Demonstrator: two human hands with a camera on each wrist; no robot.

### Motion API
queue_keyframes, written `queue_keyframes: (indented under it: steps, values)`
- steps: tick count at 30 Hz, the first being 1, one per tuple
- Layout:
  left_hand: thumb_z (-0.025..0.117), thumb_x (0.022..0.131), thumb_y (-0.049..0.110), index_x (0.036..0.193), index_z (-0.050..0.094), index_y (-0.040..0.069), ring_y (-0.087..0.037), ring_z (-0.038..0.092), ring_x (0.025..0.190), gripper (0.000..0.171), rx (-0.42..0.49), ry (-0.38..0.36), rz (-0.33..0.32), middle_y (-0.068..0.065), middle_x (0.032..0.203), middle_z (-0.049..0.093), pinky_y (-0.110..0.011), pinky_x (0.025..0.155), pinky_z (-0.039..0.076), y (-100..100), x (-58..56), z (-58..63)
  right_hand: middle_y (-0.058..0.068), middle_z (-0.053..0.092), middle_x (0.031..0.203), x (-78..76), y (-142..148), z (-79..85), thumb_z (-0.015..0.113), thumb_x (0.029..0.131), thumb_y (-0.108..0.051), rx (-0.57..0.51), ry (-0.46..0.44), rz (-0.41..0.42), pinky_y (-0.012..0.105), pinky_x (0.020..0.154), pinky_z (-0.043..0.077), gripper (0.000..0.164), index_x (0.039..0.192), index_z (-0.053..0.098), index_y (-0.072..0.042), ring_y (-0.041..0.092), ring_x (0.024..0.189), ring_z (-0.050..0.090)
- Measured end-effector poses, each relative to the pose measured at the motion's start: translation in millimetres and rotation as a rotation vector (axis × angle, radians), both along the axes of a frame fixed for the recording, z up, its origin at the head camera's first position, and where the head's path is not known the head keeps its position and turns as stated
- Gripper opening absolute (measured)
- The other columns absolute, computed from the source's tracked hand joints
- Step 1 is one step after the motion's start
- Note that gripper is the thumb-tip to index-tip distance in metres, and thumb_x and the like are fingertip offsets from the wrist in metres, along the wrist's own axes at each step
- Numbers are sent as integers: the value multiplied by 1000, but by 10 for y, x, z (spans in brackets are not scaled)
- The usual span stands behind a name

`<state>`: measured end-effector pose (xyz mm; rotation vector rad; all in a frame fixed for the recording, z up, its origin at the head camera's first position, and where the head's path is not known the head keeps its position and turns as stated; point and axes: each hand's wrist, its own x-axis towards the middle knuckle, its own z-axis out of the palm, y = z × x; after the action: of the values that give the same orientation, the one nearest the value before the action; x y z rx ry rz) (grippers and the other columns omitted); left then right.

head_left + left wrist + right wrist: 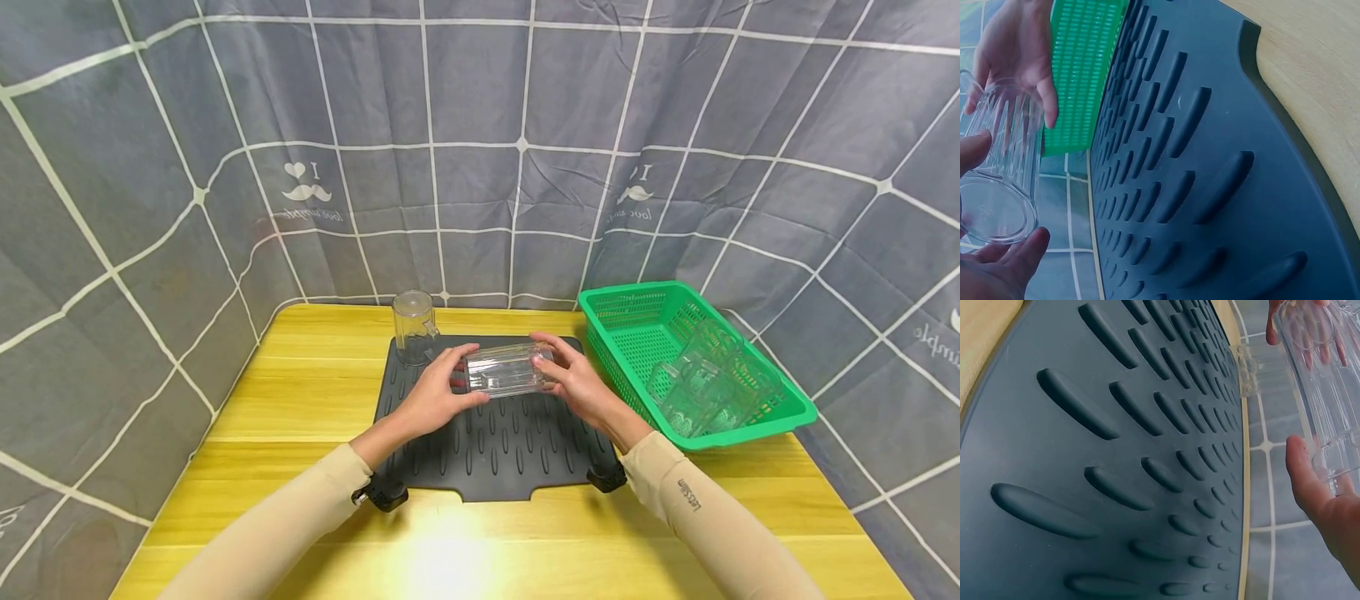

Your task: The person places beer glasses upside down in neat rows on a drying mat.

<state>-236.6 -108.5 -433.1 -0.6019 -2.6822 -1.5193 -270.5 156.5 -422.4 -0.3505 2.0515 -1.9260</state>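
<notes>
A clear glass mug (504,372) lies on its side in the air above the black ridged drying mat (495,482). My left hand (433,398) grips its base end, thumb on one side and fingers on the other. At the rim end, my right hand (579,385) holds the mug between thumb and fingers. The left wrist view shows the round base (996,209) facing that camera, with part of the handle (969,81) near the right hand. Another glass mug (413,327) stands upside down at the mat's back left corner.
To the right, a green plastic basket (600,340) holds several clear glass mugs (701,392) and overlaps the table's right edge. The mat lies on a yellow wooden table (315,375). Grey curtain (480,192) with white lines surrounds the back and sides.
</notes>
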Motion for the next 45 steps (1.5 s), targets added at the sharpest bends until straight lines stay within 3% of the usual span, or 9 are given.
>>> queue_keyframes:
  steps: [5,11,17,22,25,33,41,45]
  values:
    - [83,85,30,151,44,20,-26,62,111,77,28,13,-1,-7,133,52,-45,95,55,1,-8,40,14,41,147,-3,6,12,57,104,-31,-16,-32,17,55,99,51,54,154,38,-24,26,119,58]
    - [82,86,33,152,44,20,-21,56,112,77,-17,41,4,-5,133,51,-40,97,54,-14,-39,125,11,35,153,-31,26,11,58,103,-33,-36,-53,38,55,101,51,58,156,36,-25,27,127,52]
    - [83,85,31,150,46,22,-22,55,117,76,-27,44,9,-5,137,50,-44,101,53,-25,-76,230,14,33,154,-56,42,26,57,104,-33,-35,-46,55,55,103,48,61,158,32,-22,30,128,51]
    - [83,85,32,150,47,21,-25,55,123,75,-63,46,11,-7,140,50,-48,103,51,-30,-108,316,8,24,163,-77,71,22,57,104,-32,-16,-37,56,58,107,44,59,158,33,-23,33,144,37]
    - [82,85,34,150,47,20,-25,55,123,75,-88,56,13,-7,140,50,-48,104,51,-47,-128,359,7,24,165,-90,105,7,55,105,-29,1,-21,51,58,107,44,57,158,34,-23,33,149,31]
    - [80,87,36,150,47,22,-25,54,125,72,-141,93,19,-6,139,50,-47,103,51,-96,-233,474,11,33,161,-119,204,51,56,105,-31,84,50,21,57,108,44,57,157,35,-22,34,148,33]
    - [81,85,40,148,50,26,-24,57,101,72,-239,171,52,-3,130,54,-44,84,51,-98,-350,593,13,38,159,-112,299,184,60,103,-31,196,128,0,61,110,40,57,155,39,-23,36,142,42]
    - [81,86,39,149,50,26,-25,56,110,72,-257,177,47,-5,131,53,-47,89,51,-96,-405,641,13,38,159,-107,362,259,59,103,-30,256,195,8,60,108,42,57,155,39,-20,37,140,45]
